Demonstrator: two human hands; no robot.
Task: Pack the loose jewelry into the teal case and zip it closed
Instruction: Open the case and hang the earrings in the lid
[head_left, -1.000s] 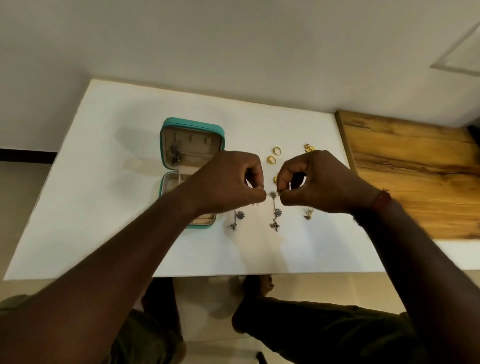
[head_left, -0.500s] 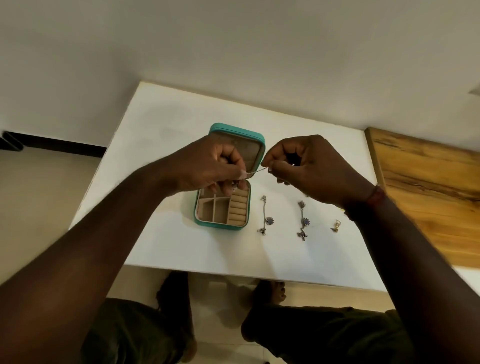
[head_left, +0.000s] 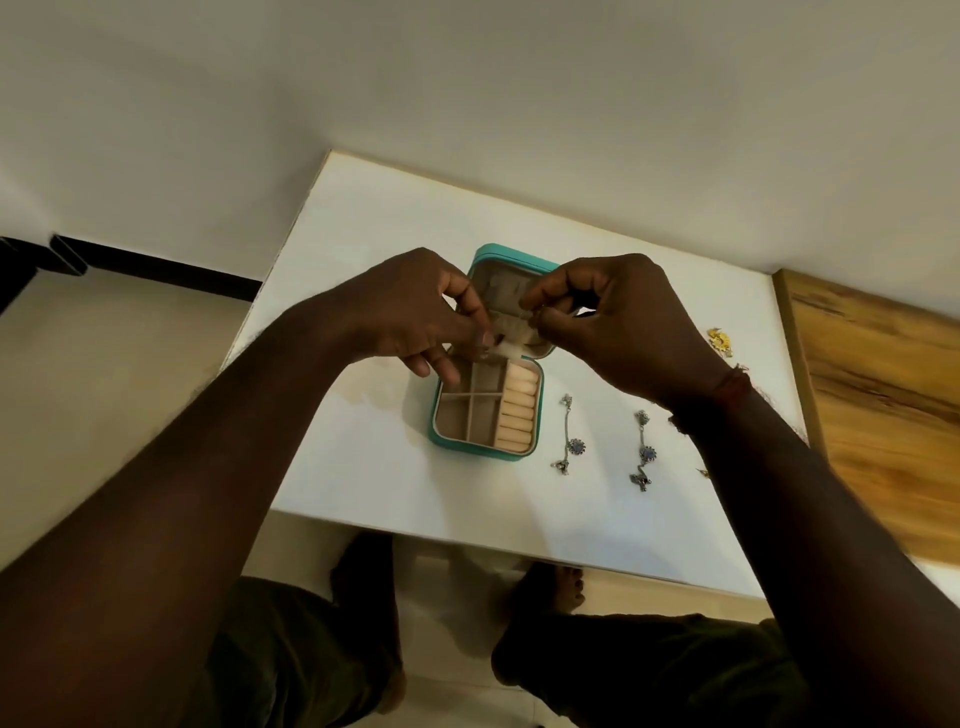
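Left hand (head_left: 410, 312) and right hand (head_left: 618, 322) pinch one blurred small piece (head_left: 491, 352) over one open teal case (head_left: 484, 451), two silver earrings (head_left: 567, 436) (head_left: 643, 452) below the right wrist.

open case (head_left: 485, 410) on table (head_left: 374, 467), two earrings (head_left: 569, 441) just right

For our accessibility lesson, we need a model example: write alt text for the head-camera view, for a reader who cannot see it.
A person's left hand and right hand work with curled fingers at the raised lid of an open teal case on a white table; what they hold is unclear. Two silver pieces lie right of the case.
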